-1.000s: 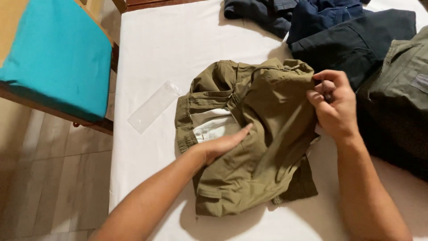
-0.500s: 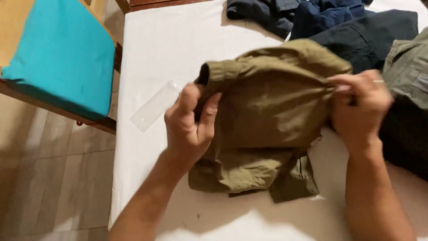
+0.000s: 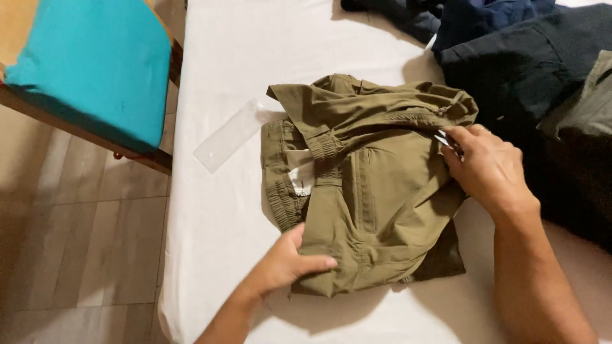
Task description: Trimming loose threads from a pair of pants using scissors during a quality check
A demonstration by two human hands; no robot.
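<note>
**Both hands on a folded pair of olive trousers**

A pair of olive-green trousers [image 3: 370,191] lies folded into a rough bundle near the middle of a white-covered surface [image 3: 217,255]. The elastic waistband shows at the bundle's left side, with a pale label just inside it, and a flap of the fabric is turned over across the top.

The left hand [image 3: 287,261] rests at the lower left corner of the bundle, its fingers closed on the near edge of the cloth, thumb lying flat on top. The right hand [image 3: 488,169] sits at the right edge of the bundle, fingers pinched on the fabric there; a small pale tag shows just by its fingertips.

A clear, flat plastic strip [image 3: 233,134] lies on the surface just left of the trousers, touching or nearly touching the waistband. A heap of dark clothes [image 3: 529,64], navy and near-black, is piled at the upper right, close against the trousers, with a grey-green garment [image 3: 590,108] on top at the far right edge. Off the surface to the left stands a wooden chair with a teal cushion [image 3: 89,64], above a tiled floor [image 3: 76,242].
</note>
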